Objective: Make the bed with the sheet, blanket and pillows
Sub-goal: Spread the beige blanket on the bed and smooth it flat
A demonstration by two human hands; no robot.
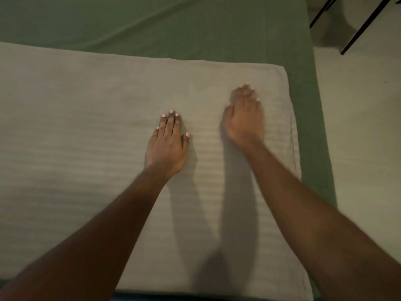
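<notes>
- Head view: striped pillow [97, 131] lying across the green sheet [152, 25], its right end near the mattress edge, with a strip of sheet showing beyond it. Judged a pillow rather than a folded blanket from the padded, seamed right end.
- Left hand [168, 146] laid flat on the pillow top, fingers straight and close together, thumb out to the side, gripping nothing.
- Right hand [244, 116] over the pillow nearer its right end, blurred. Fingers seemingly extended and empty. Cannot tell whether touching the fabric or just above it.
- Likely step: smoothing or patting the pillow into place.
- Risk: pushing sideways with flat palms and sliding the whole pillow toward the right edge, then off onto the floor [358, 127], since nothing is pinched or anchored.
- Risk: dragging the case instead of pressing it, bunching the stripes into creases or skewing the pillow against the mattress edge.
- Risk: rucking the sheet beneath, already faintly wrinkled at the top of the view.
- Dark frame [355, 25] well apart at upper right. No likely snag there.
</notes>
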